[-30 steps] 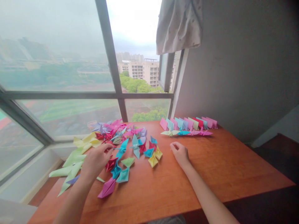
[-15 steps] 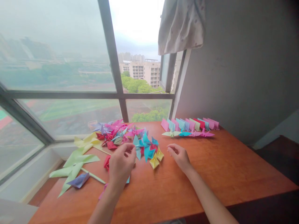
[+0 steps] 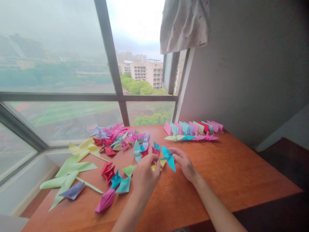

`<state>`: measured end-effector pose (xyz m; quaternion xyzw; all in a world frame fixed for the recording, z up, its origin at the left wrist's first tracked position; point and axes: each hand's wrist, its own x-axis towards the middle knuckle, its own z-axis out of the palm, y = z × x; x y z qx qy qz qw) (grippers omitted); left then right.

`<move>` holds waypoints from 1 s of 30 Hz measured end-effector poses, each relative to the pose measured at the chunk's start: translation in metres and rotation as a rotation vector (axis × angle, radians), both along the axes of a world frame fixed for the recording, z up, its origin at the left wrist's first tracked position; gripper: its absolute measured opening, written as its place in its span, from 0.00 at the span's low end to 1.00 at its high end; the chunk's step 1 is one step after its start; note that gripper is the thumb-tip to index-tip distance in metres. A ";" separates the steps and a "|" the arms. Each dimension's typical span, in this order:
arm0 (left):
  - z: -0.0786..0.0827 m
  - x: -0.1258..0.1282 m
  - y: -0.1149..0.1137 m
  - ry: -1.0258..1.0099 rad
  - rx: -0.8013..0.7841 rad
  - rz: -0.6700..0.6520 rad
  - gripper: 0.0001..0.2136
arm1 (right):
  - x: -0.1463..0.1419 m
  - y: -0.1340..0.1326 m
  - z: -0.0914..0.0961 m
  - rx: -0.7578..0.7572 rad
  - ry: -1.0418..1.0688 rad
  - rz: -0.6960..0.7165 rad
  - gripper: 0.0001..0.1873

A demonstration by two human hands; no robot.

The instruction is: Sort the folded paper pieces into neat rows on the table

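A blue paper crane (image 3: 168,157) hangs just above the wooden table (image 3: 217,180), pinched between my two hands. My left hand (image 3: 145,175) grips its left side with closed fingers. My right hand (image 3: 184,162) holds its right side, fingers curled onto it. Behind the crane lie small yellow folded pieces (image 3: 161,163), partly hidden by my left hand. A heap of several coloured paper cranes (image 3: 120,140) spreads to the left of my hands.
A row of folded pink, blue and green papers (image 3: 193,127) stands at the table's back right, with a line of cranes (image 3: 191,137) before it. Large pale-green cranes (image 3: 70,170) lie at the left edge. Window and wall border the table.
My left hand picked a blue crane from the heap and carried it right. My right hand rose from the table and took hold of the crane's other side.
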<state>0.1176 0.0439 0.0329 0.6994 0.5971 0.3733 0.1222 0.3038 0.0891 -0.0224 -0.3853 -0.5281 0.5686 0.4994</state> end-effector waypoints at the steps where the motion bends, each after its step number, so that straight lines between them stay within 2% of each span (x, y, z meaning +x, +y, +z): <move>1: -0.001 0.000 0.000 -0.003 0.006 -0.004 0.04 | 0.000 -0.001 0.001 -0.010 0.015 0.027 0.21; 6: -0.007 -0.001 0.000 -0.065 0.061 -0.108 0.05 | -0.002 -0.003 0.006 0.012 0.047 0.146 0.21; 12: -0.007 -0.001 -0.004 -0.147 0.070 -0.262 0.08 | -0.001 -0.001 0.003 -0.010 0.077 0.075 0.20; 15: -0.006 -0.005 -0.004 -0.255 0.071 -0.226 0.07 | 0.001 -0.001 0.002 -0.036 0.120 0.084 0.19; 19: -0.009 -0.011 0.000 -0.389 -0.039 -0.170 0.14 | 0.002 -0.007 0.008 -0.113 0.150 0.252 0.19; 22: -0.015 -0.012 0.003 -0.476 -0.192 -0.251 0.16 | 0.003 -0.010 0.011 -0.167 0.118 0.415 0.20; 24: -0.020 -0.012 0.004 -0.495 -0.259 -0.301 0.13 | 0.003 -0.010 0.011 -0.167 0.093 0.465 0.20; 27: -0.026 -0.013 0.006 -0.522 -0.308 -0.319 0.09 | 0.004 -0.009 0.011 -0.126 0.080 0.424 0.21; 30: -0.031 -0.015 0.009 -0.669 -0.341 -0.292 0.08 | 0.003 -0.007 0.009 -0.069 0.059 0.308 0.25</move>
